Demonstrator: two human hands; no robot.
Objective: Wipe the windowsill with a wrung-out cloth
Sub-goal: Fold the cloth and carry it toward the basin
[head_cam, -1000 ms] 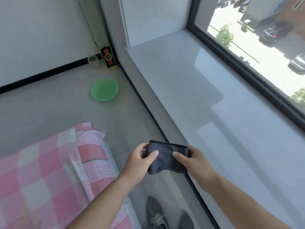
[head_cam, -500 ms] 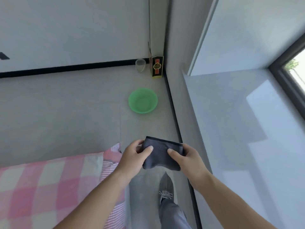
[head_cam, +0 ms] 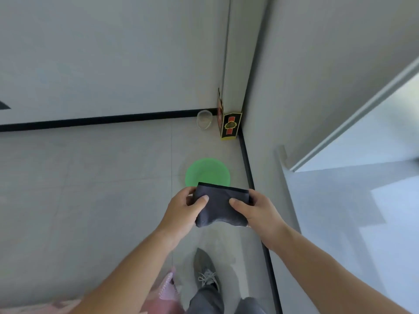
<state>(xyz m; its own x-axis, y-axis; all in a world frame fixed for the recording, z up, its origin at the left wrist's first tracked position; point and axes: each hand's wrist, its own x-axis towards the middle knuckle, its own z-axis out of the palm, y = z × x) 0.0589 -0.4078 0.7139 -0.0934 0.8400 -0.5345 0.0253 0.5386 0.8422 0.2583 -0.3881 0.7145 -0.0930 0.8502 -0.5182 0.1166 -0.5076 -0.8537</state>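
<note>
A folded dark grey cloth (head_cam: 218,206) is held up in front of me over the floor. My left hand (head_cam: 183,210) grips its left end and my right hand (head_cam: 256,208) grips its right end, thumbs on top. Just beyond the cloth a green basin (head_cam: 207,172) sits on the grey floor tiles, its near rim hidden by the cloth. The pale grey windowsill (head_cam: 353,200) runs along the right side, to the right of my right hand.
A black, red and yellow box (head_cam: 229,125) and a clear plastic cup (head_cam: 204,120) stand in the floor corner by the wall. My grey shoe (head_cam: 205,271) is on the floor below the cloth. A pink checked fabric edge (head_cam: 166,288) shows at the bottom.
My view has swung left and forward, away from the window and bed. The green basin now lies directly beyond the cloth. Both hands keep the same hold on the cloth.
</note>
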